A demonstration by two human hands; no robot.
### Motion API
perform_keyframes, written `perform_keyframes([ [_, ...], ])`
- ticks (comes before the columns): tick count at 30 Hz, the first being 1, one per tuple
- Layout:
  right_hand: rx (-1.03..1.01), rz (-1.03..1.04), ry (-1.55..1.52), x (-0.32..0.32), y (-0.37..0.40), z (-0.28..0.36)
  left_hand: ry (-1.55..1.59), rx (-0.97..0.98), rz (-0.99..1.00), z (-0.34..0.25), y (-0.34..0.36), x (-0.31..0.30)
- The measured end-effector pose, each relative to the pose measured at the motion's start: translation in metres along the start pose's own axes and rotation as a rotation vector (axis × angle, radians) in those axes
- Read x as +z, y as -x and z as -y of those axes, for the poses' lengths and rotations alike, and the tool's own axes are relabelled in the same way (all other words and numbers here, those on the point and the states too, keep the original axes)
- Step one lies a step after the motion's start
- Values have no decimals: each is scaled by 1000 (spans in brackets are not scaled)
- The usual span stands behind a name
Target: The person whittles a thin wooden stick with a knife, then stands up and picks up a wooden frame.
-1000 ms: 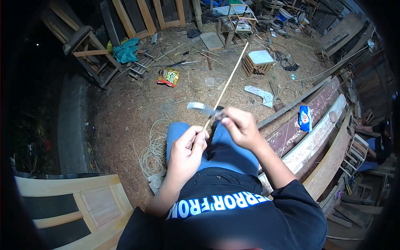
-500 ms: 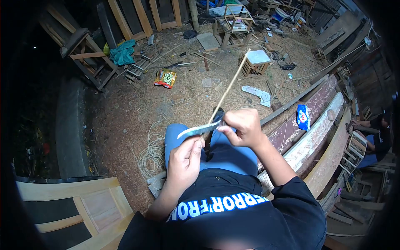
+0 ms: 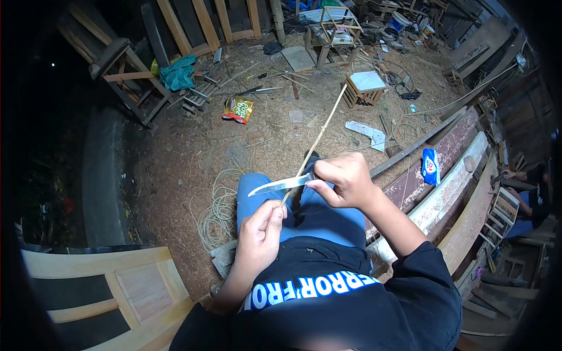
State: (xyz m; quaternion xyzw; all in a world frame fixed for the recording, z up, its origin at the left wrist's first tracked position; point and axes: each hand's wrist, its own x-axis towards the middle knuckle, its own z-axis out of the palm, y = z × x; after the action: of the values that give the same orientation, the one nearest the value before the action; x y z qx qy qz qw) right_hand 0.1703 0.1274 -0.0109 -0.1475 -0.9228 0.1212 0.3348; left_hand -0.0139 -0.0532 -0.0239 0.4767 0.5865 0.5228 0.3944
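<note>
The thin stick slants from the lap toward 1 o'clock, its lower end pinched in the closed grip of the left hand. The knife lies across it with the blade pointing to 9 o'clock and the handle shut in the grip of the right hand, at 1 o'clock from the left. A coil of cord lies on the sawdust floor at 9 o'clock. A snack packet lies at 11 o'clock, a slatted crate at 1 o'clock, and a blue packet at 3 o'clock.
</note>
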Motion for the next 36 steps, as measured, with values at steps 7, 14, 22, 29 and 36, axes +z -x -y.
perform_keyframes([
  [7,15,42,18,4,10,-1,30,-17,22,3,2,0],
  [14,83,-43,-57,7,17,-9,53,-43,16,4,3,3],
  [22,3,51,1,12,20,0,82,-100,61,7,1,3],
  [29,56,-40,14,18,20,-4,117,-125,88,9,2,1],
  [36,119,-78,4,18,24,-24,136,-199,77,18,9,-4],
])
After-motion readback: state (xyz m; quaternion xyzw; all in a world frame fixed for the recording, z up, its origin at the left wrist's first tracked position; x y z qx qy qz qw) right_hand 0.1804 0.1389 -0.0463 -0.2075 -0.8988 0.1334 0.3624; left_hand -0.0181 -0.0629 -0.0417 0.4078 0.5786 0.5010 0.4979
